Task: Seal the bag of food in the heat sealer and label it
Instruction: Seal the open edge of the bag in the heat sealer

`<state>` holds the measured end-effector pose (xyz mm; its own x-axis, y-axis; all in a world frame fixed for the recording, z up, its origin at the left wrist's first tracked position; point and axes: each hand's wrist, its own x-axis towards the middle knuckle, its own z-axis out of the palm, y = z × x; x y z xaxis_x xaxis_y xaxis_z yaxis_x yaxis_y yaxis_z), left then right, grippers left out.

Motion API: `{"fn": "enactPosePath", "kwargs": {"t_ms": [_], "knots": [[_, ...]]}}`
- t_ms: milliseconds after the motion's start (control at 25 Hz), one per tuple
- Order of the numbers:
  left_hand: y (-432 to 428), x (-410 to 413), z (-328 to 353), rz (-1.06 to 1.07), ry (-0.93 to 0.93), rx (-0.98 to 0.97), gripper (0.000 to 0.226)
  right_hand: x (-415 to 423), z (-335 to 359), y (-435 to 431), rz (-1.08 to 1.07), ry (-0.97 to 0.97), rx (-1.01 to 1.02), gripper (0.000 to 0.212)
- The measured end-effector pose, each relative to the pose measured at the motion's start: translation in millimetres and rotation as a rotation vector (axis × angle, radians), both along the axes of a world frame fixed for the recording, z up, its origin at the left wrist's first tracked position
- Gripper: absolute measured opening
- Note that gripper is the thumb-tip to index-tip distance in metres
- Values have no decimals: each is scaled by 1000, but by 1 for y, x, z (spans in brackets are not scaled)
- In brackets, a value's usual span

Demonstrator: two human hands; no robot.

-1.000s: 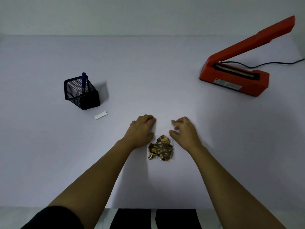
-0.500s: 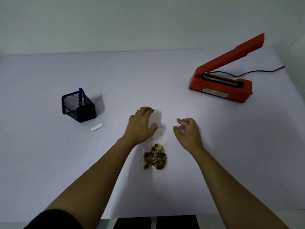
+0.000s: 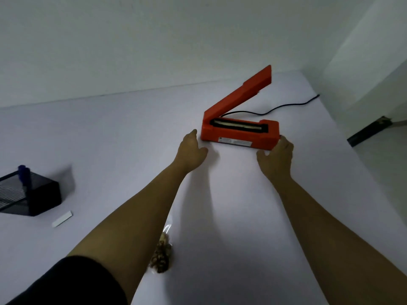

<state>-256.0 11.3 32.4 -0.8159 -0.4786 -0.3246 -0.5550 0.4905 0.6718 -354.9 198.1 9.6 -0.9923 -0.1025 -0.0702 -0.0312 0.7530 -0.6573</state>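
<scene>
Judging the step as taking hold of the heat sealer (image 3: 240,133), right of centre, probably to draw it nearer; sealing and labelling not yet begun. Advising an even pull from both ends, keeping the base flat and square on the table (image 3: 110,139). Minding the raised lid arm (image 3: 242,93) and leaving slack in the black cable (image 3: 290,104) trailing toward the upper right. Keeping fingers off the dark sealing strip (image 3: 237,125).

Noting left hand (image 3: 191,148) just left of the sealer's left end, grip open, fingers nearly straight, thumb spread, holding nothing; contact with the casing impossible to tell. Noting right hand (image 3: 276,155) cupping the near right corner, grip curling round the casing, thumb along the front edge. Holding both forearms stretched long, converging up the frame.

Locating bag of food (image 3: 161,258) at lower centre, lying on the table, partly hidden behind the left forearm, well apart from the sealer. Spotting white label (image 3: 62,219) at left, near the mesh pen holder (image 3: 33,194) carrying a blue pen (image 3: 23,172).
</scene>
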Motion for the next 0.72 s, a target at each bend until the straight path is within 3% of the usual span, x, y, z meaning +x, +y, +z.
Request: {"fn": "enactPosePath", "kwargs": {"t_ms": [240, 440, 720], "knots": [[10, -43, -6, 164, 47, 170, 48, -29, -22, 16, 111, -136, -17, 77], [15, -34, -7, 183, 76, 196, 53, -3, -18, 27, 38, -183, -155, 78], [43, 26, -9, 108, 89, 181, 62, 68, -18, 68, -28, -165, -202, 74]]}}
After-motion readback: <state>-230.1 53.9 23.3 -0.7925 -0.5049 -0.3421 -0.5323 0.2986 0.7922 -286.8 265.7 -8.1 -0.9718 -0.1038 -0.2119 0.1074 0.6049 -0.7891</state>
